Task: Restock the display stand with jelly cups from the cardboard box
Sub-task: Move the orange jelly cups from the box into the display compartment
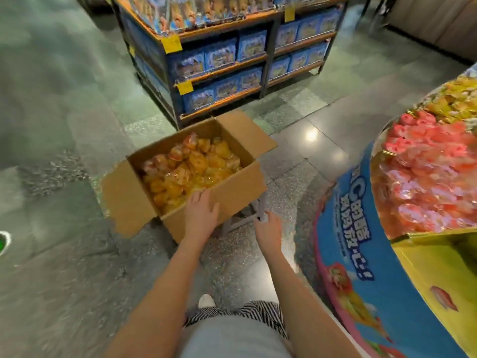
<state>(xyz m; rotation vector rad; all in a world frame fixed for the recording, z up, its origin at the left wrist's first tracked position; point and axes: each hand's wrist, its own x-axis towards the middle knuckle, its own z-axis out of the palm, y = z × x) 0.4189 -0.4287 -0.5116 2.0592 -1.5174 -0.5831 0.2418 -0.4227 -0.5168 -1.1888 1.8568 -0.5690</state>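
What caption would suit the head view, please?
Left hand rests on the open cardboard box of jelly cups; right hand reaches beside it.

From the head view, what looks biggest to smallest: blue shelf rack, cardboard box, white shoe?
1. Metal shelf rack stacked with blue boxes, partly cropped.
2. Open brown cardboard box, nearer the camera.
3. White shoe tip, mostly hidden by clothing.

Box [232, 184] top open at frame centre, flaps [124, 202] spread outward; reach from above free. Bare floor [51, 202] at left. Display stand [348, 241] crowds right side, narrow floor strip between it and box. Shelf rack [270, 55] stands close behind box, upper centre.
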